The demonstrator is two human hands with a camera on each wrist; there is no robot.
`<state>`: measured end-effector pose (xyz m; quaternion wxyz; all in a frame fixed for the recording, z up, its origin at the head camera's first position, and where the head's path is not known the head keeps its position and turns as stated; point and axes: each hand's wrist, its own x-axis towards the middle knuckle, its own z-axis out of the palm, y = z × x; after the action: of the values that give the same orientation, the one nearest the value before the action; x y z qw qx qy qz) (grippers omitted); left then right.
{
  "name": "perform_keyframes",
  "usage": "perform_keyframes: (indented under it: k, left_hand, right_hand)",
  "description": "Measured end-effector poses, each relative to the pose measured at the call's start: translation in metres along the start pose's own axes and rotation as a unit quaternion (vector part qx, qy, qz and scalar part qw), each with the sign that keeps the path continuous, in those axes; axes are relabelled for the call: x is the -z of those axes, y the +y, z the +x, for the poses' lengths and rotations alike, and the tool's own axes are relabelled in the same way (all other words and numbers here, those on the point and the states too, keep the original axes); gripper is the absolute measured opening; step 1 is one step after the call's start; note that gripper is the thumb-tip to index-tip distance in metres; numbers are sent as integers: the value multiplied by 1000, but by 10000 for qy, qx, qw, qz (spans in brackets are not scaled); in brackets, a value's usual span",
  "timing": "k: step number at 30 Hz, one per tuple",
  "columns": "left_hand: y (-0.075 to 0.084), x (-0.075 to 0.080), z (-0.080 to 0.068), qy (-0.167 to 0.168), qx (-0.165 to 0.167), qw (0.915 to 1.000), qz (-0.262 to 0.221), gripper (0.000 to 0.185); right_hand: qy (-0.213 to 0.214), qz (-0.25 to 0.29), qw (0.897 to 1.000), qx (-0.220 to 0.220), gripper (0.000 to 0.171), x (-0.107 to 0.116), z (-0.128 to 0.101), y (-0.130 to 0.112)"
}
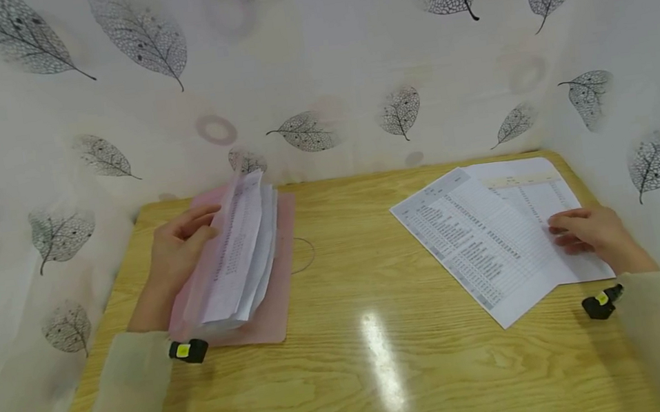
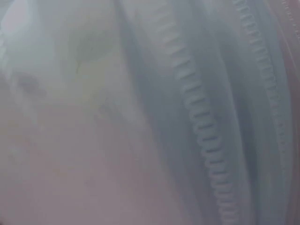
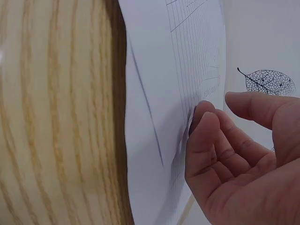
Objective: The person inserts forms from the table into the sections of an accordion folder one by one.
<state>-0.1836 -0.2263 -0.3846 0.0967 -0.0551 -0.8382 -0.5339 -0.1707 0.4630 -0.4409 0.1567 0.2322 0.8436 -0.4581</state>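
On the left of the table lies an opened pink folder (image 1: pixel 288 253) with clear plastic sleeves holding printed papers (image 1: pixel 241 245). My left hand (image 1: pixel 180 248) pinches its lifted translucent cover at the left edge. The left wrist view is filled by blurred plastic layers with ridged edges (image 2: pixel 206 136); no fingers show there. At the right, two printed sheets overlap: a table-lined sheet (image 1: pixel 479 242) tilted on top and another sheet (image 1: pixel 559 189) beneath. My right hand (image 1: pixel 593 234) rests at their overlap. In the right wrist view its fingers (image 3: pixel 202 140) touch the paper, thumb apart from them.
A wooden table (image 1: pixel 366 382) carries everything, with a glare spot at its front middle. A thin cord loop (image 1: pixel 314 253) sticks out from the folder's right side. Leaf-patterned cloth (image 1: pixel 311 62) hangs behind and along both sides.
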Motion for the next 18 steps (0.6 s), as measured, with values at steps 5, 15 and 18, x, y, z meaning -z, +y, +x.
perform_keyframes:
  k: [5,15,18]
  left_hand:
    - [0,-1,1,-14,-34,10000,-16,36]
    - [-1,-2,1,-28,-7,10000,16,36]
    - [-2,-2,1,-35,-45,10000,44,36]
  right_hand:
    - [-176,-282,9994,17,56,2,-1,2]
    - [-61,-766,9970,-73,60,-8,7,6]
    - [-24,-734,9972,-137,46,-9,9,5]
